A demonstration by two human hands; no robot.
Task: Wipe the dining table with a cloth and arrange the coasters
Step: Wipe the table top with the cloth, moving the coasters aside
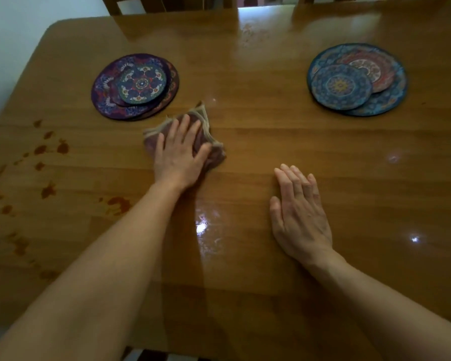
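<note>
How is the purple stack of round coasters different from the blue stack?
The purple stack of round patterned coasters lies left of the crumpled cloth, its small top coaster roughly centred. The blue stack of round patterned coasters lies far right, with two smaller coasters overlapping side by side. Both rest flat on the wooden table.
</note>
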